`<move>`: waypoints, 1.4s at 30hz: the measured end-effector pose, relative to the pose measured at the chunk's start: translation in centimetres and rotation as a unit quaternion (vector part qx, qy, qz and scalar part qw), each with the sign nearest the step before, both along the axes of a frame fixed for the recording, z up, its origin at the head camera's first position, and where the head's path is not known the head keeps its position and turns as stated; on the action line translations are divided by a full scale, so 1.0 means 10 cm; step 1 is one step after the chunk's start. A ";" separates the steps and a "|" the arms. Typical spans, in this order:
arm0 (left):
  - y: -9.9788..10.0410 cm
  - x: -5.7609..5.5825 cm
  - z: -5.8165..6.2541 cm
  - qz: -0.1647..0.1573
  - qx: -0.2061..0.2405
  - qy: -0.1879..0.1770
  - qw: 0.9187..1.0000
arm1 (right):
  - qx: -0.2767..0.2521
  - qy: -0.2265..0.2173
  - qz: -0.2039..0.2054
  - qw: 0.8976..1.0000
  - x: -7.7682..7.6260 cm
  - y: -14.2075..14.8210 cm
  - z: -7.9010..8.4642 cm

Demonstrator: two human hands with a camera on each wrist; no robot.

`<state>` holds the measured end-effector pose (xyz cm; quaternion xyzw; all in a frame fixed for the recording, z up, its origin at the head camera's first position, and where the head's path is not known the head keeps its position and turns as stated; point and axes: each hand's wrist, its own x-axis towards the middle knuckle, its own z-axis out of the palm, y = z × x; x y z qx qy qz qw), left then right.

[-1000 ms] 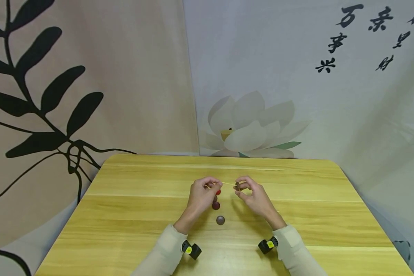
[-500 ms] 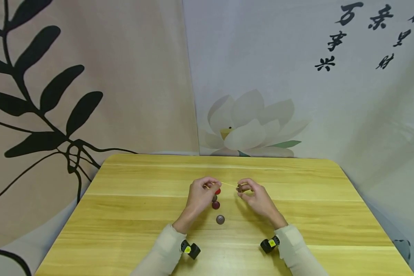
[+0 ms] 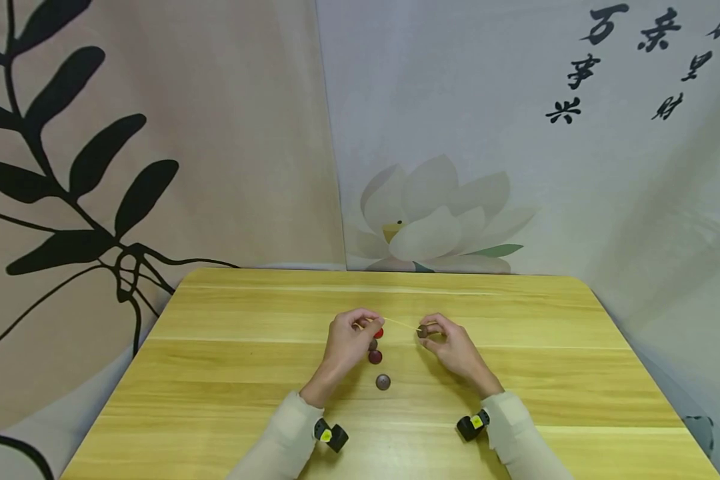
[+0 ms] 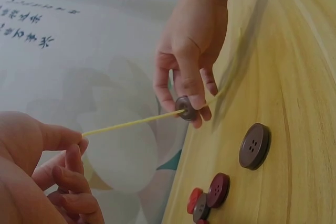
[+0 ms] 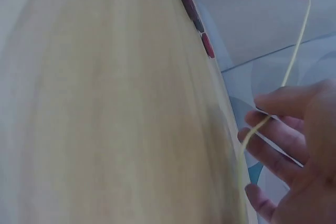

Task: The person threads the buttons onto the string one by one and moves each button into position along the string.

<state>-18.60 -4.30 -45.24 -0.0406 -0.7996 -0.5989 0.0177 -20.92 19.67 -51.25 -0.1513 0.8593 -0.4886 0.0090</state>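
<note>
My left hand (image 3: 352, 339) pinches one end of a thin yellow string (image 4: 131, 123) between thumb and forefinger. A dark brown button (image 4: 186, 108) is threaded on the string, and my right hand (image 3: 454, 348) holds it by thumb and fingers. Between the two hands the string runs taut and slopes down toward the button. Beyond the button, the string's tail (image 5: 241, 182) passes the right fingers and trails down toward the table.
On the wooden table (image 3: 246, 413) lie a large grey-brown button (image 4: 254, 146), a maroon button (image 4: 218, 190), a smaller brown button (image 4: 201, 208) and a red button (image 4: 193, 199). A printed cloth (image 3: 264, 133) hangs behind the table's far edge.
My right hand has drawn rightward and slightly nearer with the button, so a longer stretch of string shows between the hands. The left hand has stayed almost in place.
</note>
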 end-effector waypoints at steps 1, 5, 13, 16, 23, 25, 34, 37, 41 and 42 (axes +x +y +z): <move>0.00 0.00 0.00 0.001 0.000 0.000 1.000 | 0.000 -0.001 -0.002 1.000 0.00 0.01 -0.01; -0.01 0.00 0.00 0.002 0.000 0.001 1.000 | 0.008 0.007 -0.012 1.000 -0.01 0.03 -0.02; -0.02 0.01 0.00 0.003 -0.003 -0.001 1.000 | 0.038 0.005 -0.019 0.999 -0.04 0.10 -0.06; -0.02 0.01 0.00 0.004 -0.001 -0.004 1.000 | 0.044 -0.005 -0.017 0.999 -0.04 0.12 -0.07; -0.03 0.00 -0.02 0.004 0.006 0.000 1.000 | 0.069 -0.028 -0.015 0.997 -0.04 0.16 -0.06; -0.03 -0.01 -0.02 0.002 0.007 0.000 1.000 | 0.077 -0.030 -0.014 0.996 -0.05 0.16 -0.06; -0.05 -0.01 -0.02 0.007 0.010 -0.007 1.000 | 0.105 -0.043 -0.003 0.994 -0.06 0.22 -0.01; -0.06 -0.01 -0.01 0.011 0.012 -0.006 1.000 | 0.106 -0.046 0.002 0.993 -0.07 0.24 0.00; -0.07 -0.02 0.00 0.017 0.017 0.001 1.000 | 0.111 -0.041 0.010 0.993 -0.08 0.25 0.01; -0.08 -0.02 0.00 0.018 0.016 0.003 1.000 | 0.111 -0.042 0.009 0.993 -0.09 0.25 0.01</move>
